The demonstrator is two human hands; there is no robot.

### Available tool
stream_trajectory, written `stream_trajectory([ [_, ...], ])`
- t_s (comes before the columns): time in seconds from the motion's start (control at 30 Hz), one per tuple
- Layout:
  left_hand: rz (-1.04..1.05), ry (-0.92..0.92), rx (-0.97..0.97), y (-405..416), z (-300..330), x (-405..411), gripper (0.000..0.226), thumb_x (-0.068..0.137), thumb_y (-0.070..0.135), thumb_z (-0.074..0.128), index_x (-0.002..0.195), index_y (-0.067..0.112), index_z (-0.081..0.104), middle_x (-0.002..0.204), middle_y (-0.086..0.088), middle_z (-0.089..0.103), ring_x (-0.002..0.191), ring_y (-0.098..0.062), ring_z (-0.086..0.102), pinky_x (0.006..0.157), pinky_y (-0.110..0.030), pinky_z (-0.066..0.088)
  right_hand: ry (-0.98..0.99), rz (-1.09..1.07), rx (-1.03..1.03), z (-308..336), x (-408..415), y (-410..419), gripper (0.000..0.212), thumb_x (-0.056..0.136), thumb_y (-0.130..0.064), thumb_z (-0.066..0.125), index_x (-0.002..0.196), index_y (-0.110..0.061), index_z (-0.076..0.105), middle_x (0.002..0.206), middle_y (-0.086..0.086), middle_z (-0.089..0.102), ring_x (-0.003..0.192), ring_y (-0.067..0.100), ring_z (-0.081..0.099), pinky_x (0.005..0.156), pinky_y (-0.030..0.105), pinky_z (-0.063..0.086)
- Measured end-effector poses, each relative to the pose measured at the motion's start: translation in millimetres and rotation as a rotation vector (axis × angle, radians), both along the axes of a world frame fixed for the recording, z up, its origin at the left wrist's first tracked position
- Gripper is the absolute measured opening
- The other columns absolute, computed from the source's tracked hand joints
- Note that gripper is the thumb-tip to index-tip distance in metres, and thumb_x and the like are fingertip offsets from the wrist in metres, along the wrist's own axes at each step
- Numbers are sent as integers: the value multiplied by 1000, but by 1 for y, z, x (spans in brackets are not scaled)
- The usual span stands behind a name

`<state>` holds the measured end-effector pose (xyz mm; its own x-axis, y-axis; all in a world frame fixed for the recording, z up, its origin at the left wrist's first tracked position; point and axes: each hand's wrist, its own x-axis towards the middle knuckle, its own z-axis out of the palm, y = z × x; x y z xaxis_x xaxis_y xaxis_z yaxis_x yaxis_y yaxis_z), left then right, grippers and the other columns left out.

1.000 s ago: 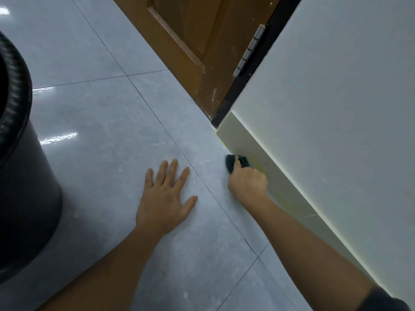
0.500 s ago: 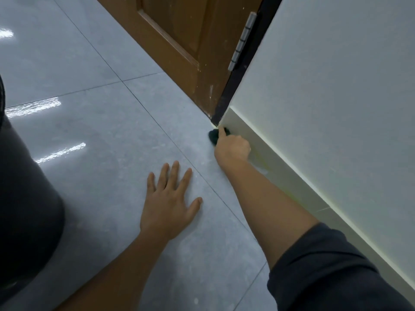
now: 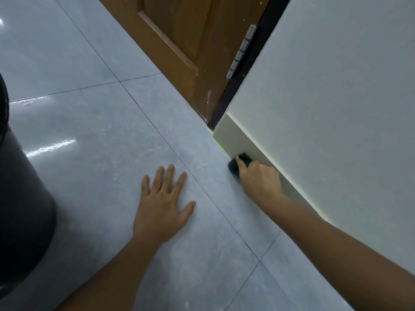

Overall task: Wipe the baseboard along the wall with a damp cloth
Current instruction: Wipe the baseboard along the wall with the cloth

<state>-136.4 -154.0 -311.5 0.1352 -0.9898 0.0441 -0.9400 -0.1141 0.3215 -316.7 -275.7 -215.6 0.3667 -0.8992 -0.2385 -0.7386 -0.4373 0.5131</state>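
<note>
A pale cream baseboard [image 3: 233, 138] runs along the foot of the white wall [image 3: 336, 97], from the door frame toward the lower right. My right hand [image 3: 258, 178] is shut on a dark green cloth [image 3: 234, 166] and presses it against the baseboard's lower face, a short way from its end by the door. Most of the cloth is hidden under my fingers. My left hand [image 3: 162, 205] lies flat on the grey tiled floor [image 3: 89, 153], fingers spread, holding nothing.
A brown wooden door [image 3: 186, 41] with a metal hinge [image 3: 241, 52] and a black frame strip [image 3: 242, 70] stands just beyond the baseboard's end. A large dark round bin [image 3: 20, 209] fills the left edge.
My right hand slid the cloth back from the baseboard's end by the door toward me. My left hand stayed flat on the floor. The camera shifted.
</note>
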Motion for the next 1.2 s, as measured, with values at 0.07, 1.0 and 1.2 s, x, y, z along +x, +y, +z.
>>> stream_trajectory([
  [0.07, 2, -1, -8, 0, -1, -1, 74, 84, 63, 27, 147, 23, 29, 156, -10, 21, 144, -30, 16, 115, -54, 12, -22, 28, -72, 5, 7, -8, 63, 96, -5, 36, 153, -21, 13, 111, 13, 56, 85, 29, 64, 46, 28, 30],
  [1.0, -29, 30, -19, 13, 3, -93, 76, 88, 59, 27, 148, 11, 22, 156, -10, 18, 144, -28, 14, 115, -49, 3, -61, -41, 12, -13, -46, 34, 64, 96, -6, 33, 154, -15, 7, 115, 17, 55, 79, 30, 65, 51, 32, 38],
  [1.2, -22, 2, 8, 14, 2, -96, 72, 90, 53, 25, 148, 10, 23, 156, -12, 20, 144, -29, 15, 115, -53, 10, -38, -71, -70, 8, -67, 49, 64, 96, -11, 35, 154, -18, 7, 106, 13, 56, 53, 19, 40, 40, 25, 20],
])
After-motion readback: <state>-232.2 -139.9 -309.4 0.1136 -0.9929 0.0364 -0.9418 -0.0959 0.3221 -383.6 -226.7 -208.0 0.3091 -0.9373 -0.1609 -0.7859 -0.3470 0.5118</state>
